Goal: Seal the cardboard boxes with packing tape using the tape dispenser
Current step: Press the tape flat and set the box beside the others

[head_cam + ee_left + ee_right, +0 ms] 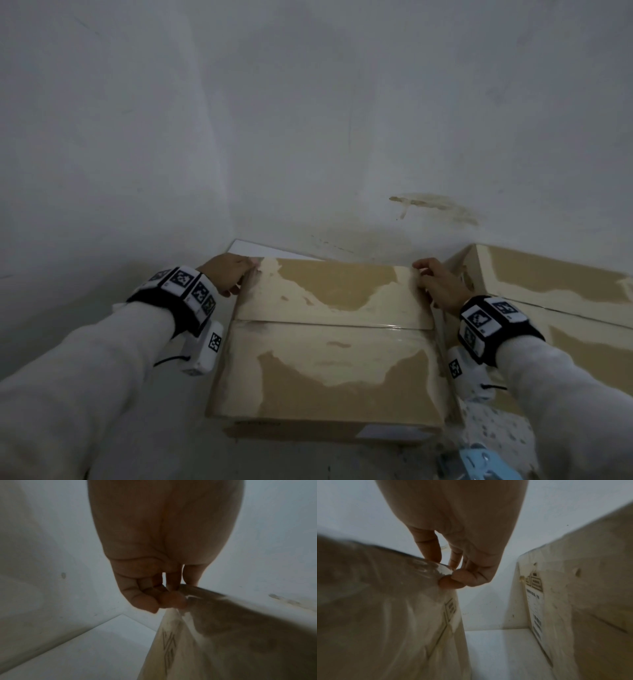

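Note:
A worn brown cardboard box with both top flaps lying flat sits in front of me, its centre seam running left to right. My left hand pinches the far left corner of the box; thumb and fingers close on the corner edge. My right hand pinches the far right corner of the same box with thumb and fingertips. A light blue tape dispenser lies at the bottom edge, right of the box, partly cut off.
A second cardboard box stands close on the right, a narrow gap between the two; its labelled side faces that gap. White walls meet in a corner just behind the boxes. The white surface lies below.

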Demonstrator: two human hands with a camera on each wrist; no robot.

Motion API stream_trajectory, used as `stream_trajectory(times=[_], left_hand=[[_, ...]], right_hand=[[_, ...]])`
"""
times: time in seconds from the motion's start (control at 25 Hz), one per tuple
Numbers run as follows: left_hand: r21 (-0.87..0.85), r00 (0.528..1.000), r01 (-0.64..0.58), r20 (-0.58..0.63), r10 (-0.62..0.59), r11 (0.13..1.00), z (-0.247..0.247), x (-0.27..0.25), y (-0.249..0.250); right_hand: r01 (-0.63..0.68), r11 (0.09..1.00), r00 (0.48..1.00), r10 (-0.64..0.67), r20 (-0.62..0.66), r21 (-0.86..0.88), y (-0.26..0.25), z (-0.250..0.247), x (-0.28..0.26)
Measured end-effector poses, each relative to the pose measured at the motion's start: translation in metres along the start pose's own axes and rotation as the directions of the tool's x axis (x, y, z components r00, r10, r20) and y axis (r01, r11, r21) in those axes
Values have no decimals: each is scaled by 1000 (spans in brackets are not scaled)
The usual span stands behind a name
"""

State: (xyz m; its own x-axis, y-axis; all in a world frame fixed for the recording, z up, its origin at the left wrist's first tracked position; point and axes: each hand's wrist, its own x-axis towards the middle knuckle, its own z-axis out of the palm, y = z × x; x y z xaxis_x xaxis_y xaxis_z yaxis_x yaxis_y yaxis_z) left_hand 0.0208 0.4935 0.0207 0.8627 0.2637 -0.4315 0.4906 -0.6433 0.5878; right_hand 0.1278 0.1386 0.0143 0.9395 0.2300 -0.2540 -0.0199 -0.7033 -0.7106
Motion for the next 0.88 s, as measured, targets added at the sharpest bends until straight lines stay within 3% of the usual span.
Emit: stream_trajectory(times=[0.16,0.24,0.36,0.48,0.76,0.88], left_hand=[[-21,1000,1,-29,-2,1000,-7,15,-8],[37,986,-116,-113,119,993,-14,25,-10],[114,958,-268,-73,277,957,-13,32,-3],[167,957,-284,-17,290,944,-6,34,1],[54,947,-282,-141,287,958,-5,14,-13],[27,967,-243,-67,244,970,-4,8,-11]], right_hand=[[-31,999,999,31,-14,-18,-2,-4,2],[7,988,998,-16,-59,-154,-4,-9,5],[83,969,996,-78,31,-231,-13,-9,13],[82,982,986,-56,154,-168,-21,-4,18],[51,996,997,-47,61,-71,-10,-3,13],[29,998,999,-27,46,-56,-5,-4,7]])
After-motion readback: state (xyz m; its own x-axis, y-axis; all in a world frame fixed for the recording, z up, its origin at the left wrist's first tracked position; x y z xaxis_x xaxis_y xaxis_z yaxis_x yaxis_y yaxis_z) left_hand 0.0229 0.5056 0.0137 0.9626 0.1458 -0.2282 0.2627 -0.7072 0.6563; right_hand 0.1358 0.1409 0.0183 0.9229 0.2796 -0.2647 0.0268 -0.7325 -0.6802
